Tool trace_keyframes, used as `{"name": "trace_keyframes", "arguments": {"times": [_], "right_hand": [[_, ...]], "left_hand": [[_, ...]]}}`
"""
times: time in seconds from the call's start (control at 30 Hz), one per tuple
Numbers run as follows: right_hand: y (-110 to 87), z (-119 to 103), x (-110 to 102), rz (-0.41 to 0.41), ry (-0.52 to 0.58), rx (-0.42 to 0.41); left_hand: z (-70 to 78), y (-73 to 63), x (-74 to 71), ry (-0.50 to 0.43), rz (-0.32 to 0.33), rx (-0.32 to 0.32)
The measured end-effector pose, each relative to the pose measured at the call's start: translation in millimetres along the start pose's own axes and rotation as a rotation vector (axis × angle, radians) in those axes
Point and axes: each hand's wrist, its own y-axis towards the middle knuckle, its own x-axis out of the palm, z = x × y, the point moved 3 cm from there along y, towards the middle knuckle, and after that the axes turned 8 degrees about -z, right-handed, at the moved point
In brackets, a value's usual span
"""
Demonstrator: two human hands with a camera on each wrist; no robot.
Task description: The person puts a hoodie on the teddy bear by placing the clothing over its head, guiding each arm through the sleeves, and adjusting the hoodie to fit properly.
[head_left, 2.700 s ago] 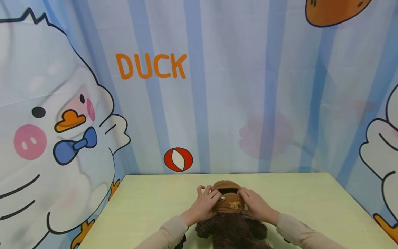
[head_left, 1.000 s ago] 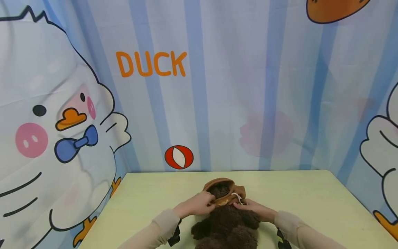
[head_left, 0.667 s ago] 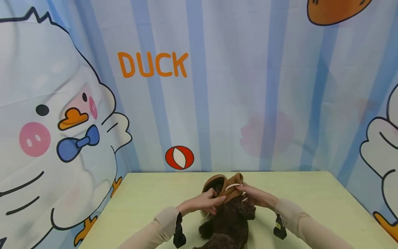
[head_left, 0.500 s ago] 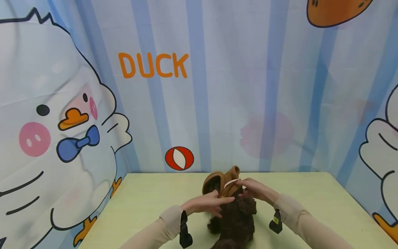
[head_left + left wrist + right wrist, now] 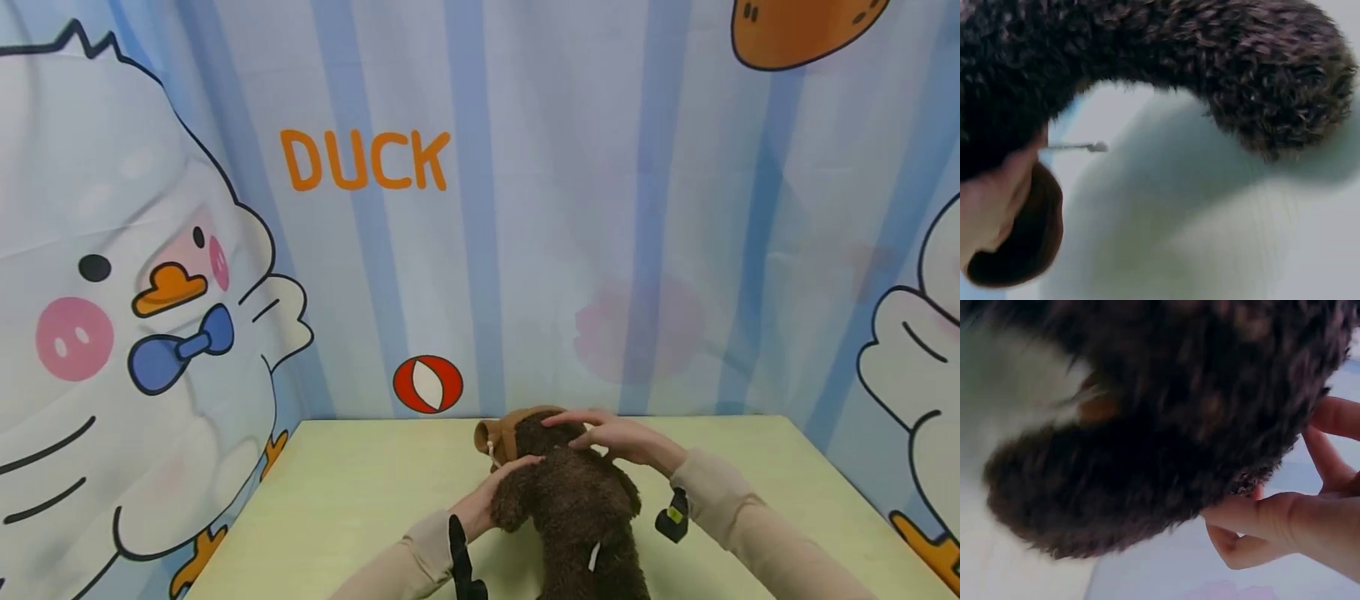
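Observation:
A dark brown plush toy point(image 5: 581, 496) lies back up across the table's middle, a small white tag point(image 5: 595, 556) on its lower back. Round its head sits a brown cloth hat point(image 5: 510, 435) with a white drawstring point(image 5: 1094, 147). My left hand point(image 5: 480, 502) grips the toy at its left shoulder and neck; most of its fingers are under the fur. Extended, spread fingers of my right hand point(image 5: 628, 439) touch the back of the toy's head. In the right wrist view, the right thumb point(image 5: 1260, 515) lies against the fur. The toy's face is hidden.
A pale yellow table point(image 5: 375, 475) runs back to a hanging curtain point(image 5: 540, 208) printed with ducks and stripes. Black wrist camera mounts point(image 5: 672, 515) hang below the sleeves point(image 5: 738, 508).
The plush toy has been turned from front up to back up. The hat's opening now points left. My right hand has moved from the hat to the back of the head.

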Motion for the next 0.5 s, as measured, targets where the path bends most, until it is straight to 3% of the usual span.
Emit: {"name": "trace_keyframes", "arguments": {"times": [0.03, 0.13, 0.2, 0.23, 0.27, 0.37, 0.43, 0.5], "right_hand": [[1.4, 4, 2, 0.006, -0.012, 0.003], [5.1, 22, 8, 0.043, -0.017, 0.042], [7.3, 36, 11, 0.064, -0.027, 0.061], [8.1, 42, 12, 0.071, -0.052, 0.058], [9.0, 47, 13, 0.086, -0.092, 0.053], [12.0, 58, 11, 0.132, -0.273, -0.007], [15.2, 60, 8, 0.149, -0.338, -0.050], [19.3, 61, 5, 0.140, -0.334, -0.077]], "left_hand": [[-7.1, 3.4, -7.8, -0.036, 0.018, -0.025], [-20.8, 6.2, -25.8, 0.028, 0.033, -0.119], [-21.1, 5.4, -33.4, 0.158, 0.044, -0.206], [-14.4, -0.4, -29.2, 0.263, 0.098, -0.273], [-10.0, -2.2, -31.2, 0.371, 0.135, -0.294], [9.2, -5.9, -30.6, 0.687, 0.324, -0.276], [22.9, -6.6, -25.6, 0.855, 0.479, -0.197], [32.6, -4.1, -16.7, 1.017, 0.568, -0.119]]}}
